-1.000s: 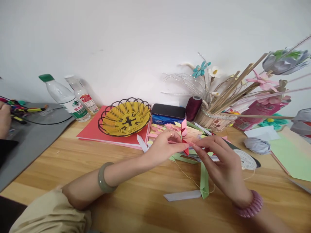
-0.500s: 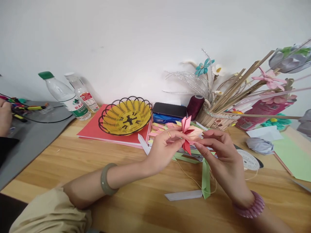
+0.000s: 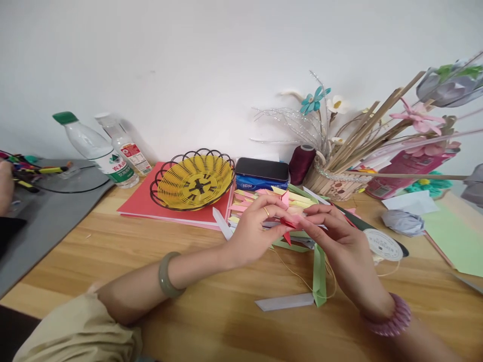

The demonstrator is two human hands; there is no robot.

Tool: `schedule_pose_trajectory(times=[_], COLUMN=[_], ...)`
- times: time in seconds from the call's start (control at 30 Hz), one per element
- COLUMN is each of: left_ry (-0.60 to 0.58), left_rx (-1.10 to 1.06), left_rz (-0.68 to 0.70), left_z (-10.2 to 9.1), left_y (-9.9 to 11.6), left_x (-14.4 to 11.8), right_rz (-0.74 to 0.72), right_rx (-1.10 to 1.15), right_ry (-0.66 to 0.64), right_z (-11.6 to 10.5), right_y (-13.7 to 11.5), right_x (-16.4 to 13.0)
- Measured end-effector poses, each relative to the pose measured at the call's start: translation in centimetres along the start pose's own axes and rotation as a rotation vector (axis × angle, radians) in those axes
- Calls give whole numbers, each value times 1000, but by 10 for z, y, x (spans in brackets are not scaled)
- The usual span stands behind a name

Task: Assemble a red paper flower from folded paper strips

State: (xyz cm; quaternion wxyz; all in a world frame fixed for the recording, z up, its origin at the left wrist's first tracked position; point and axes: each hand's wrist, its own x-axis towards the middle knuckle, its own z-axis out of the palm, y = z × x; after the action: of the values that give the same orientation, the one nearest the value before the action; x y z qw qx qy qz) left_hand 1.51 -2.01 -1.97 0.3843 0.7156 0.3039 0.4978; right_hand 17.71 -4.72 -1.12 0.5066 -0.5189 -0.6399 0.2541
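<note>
The left hand point(image 3: 254, 229) and the right hand point(image 3: 339, 241) meet above the middle of the wooden table point(image 3: 113, 261), fingertips pinched together on one small folded paper flower point(image 3: 289, 223) of red and pink; it is held just off the tabletop, in front of a stack of pink and yellow folded paper strips point(image 3: 256, 198). Both hands are closed on it, the left from the left side, the right from the right. The left wrist wears one green bangle point(image 3: 166, 274) and the right wrist one pink coiled band point(image 3: 390, 317) (a gold ring also shows on a left finger).

Below the hands lie two loose folded strips: one green strip point(image 3: 319, 274) and one white strip point(image 3: 285, 301), touching at their ends. A thin thread runs across the table near them, and one white spool point(image 3: 385, 245) sits just beside the right hand.

Behind are one yellow wire basket point(image 3: 194, 178) resting on a red folder point(image 3: 141, 203), two plastic bottles point(image 3: 101, 151) leaning side by side, one blue tissue pack point(image 3: 258, 182) with a dark phone point(image 3: 262, 169) on top, one maroon thread cone point(image 3: 301, 163), and one holder of sticks and paper flowers point(image 3: 335, 183). At the far left edge, another person's hand point(image 3: 5, 186) rests on a grey mat point(image 3: 45, 216) near coloured pens.
</note>
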Motion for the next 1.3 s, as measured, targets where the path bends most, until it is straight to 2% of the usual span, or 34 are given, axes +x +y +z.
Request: schedule_pose_trajectory(times=[0.23,0.53,0.93,1.13,1.3], left_ry=[-39,-36,-24,-18,40], left_rx=[-129,-118,-254,-321,-476], left_rz=[-114,-130,-150,-165,-253], left_z=[0,-1,1,1,-3], left_y=[-11,-9,-9,-10,-11], left_x=[1,1,0,0,7], right_rz=[32,72,156,199,229], right_rx=[-36,14,77,111,99], right_ry=[-5,-8,-47,0,157], right_z=[2,1,0,1,-4], right_y=[9,14,10,6,9], right_x=[1,1,0,0,2])
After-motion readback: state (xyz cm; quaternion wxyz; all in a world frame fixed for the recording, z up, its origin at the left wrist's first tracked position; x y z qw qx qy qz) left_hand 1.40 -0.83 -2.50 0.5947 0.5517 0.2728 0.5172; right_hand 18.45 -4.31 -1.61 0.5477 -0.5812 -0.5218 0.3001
